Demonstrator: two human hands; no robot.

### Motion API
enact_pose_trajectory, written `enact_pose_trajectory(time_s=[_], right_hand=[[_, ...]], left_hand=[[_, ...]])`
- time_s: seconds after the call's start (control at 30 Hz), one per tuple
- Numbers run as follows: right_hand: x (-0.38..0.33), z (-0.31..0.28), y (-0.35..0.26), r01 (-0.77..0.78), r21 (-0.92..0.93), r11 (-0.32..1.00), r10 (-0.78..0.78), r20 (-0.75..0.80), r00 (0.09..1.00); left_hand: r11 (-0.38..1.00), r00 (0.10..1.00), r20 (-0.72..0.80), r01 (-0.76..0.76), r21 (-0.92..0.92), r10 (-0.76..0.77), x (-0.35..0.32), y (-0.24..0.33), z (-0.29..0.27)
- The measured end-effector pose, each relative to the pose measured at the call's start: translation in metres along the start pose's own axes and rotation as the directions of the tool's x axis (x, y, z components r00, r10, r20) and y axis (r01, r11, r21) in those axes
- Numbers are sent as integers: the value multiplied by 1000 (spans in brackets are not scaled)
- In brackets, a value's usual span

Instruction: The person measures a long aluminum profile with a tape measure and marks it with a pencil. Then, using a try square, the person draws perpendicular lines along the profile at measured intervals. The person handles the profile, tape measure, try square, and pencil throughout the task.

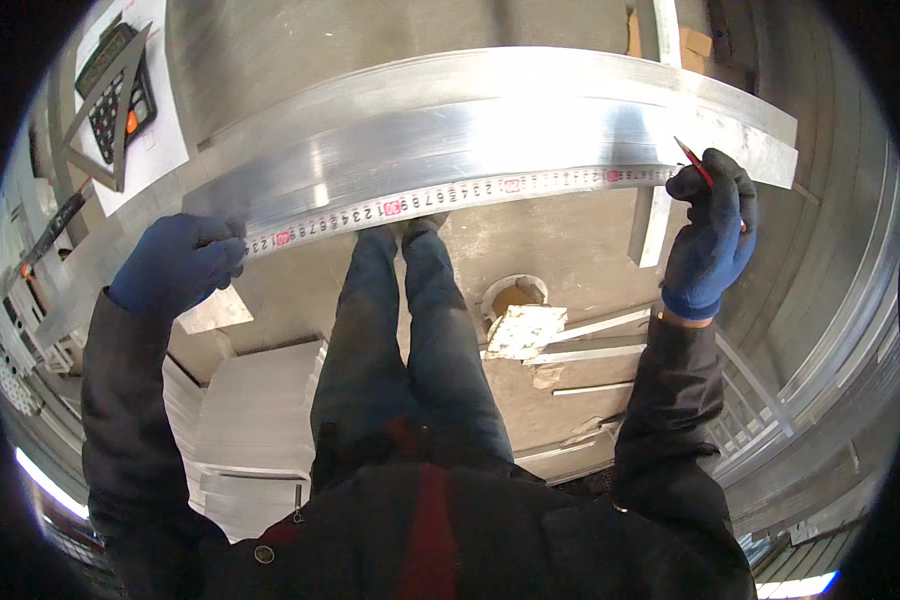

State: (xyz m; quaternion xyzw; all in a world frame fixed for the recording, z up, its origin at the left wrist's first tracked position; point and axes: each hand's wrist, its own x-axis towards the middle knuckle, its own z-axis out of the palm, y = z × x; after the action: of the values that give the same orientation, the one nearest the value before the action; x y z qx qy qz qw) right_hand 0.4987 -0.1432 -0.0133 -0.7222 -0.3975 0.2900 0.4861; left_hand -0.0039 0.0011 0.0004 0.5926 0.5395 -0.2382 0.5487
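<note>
A long silvery metal profile stretches across in front of me. Along its near edge runs a white tape measure blade with black and red markings, pulled out between my hands. My left hand, in a blue and dark work glove, is closed around the tape's left end; the tape's case is not visible there. My right hand, gloved alike, is closed on a red pencil, its tip pointing up and left over the profile. The tape's right end meets these fingers; whether they pinch it is hidden.
At the upper left, a calculator and a grey triangular frame lie on white paper. Stacked pale panels stand at lower left. Below the profile are a round container and loose metal strips on the floor.
</note>
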Motion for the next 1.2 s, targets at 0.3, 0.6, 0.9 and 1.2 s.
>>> enact_pose_trajectory(time_s=[0.3,0.6,0.9,1.2], right_hand=[[-31,-10,14,-7,-27,1000,12,168,986],[-31,-8,17,110,-114,987,-71,301,951],[-15,-4,12,381,-281,881,-255,397,882],[-14,-2,11,358,-271,893,-246,371,895]], left_hand=[[998,1000,1,8,-60,-8,2,0,3],[986,992,8,126,-111,-126,5,-4,4],[960,983,55,183,-210,-176,5,-5,1],[977,990,12,144,-156,-144,2,1,2]])
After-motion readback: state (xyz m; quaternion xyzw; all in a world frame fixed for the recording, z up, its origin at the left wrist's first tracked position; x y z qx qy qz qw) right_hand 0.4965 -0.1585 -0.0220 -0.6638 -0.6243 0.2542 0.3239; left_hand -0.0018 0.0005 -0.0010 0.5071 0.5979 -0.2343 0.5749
